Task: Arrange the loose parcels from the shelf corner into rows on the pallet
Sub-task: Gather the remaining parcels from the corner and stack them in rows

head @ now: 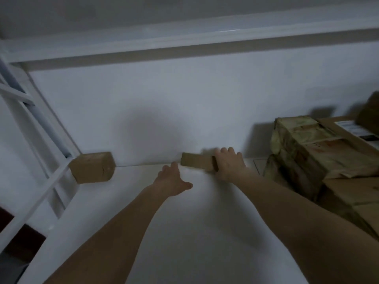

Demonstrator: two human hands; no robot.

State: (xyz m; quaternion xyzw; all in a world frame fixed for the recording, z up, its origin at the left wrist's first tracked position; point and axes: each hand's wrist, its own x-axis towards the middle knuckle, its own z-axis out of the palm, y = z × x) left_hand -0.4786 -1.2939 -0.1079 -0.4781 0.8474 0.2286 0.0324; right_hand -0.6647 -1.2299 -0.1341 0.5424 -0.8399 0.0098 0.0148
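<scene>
Right hand (229,162) grips a small brown parcel (194,162) on the white shelf (184,222); left hand (171,182) is spread, holding nothing.

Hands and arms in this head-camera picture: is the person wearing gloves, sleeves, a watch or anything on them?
Nothing shows on them. The left hand and right hand are bare, without gloves, and no ring is visible, though the picture is dim and a little blurred. Both forearms are uncovered down to the frame's bottom edge: no sleeve, watch or wristband in view.

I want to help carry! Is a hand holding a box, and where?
The right hand holds the small brown parcel by its right end; the left hand holds nothing.
</scene>
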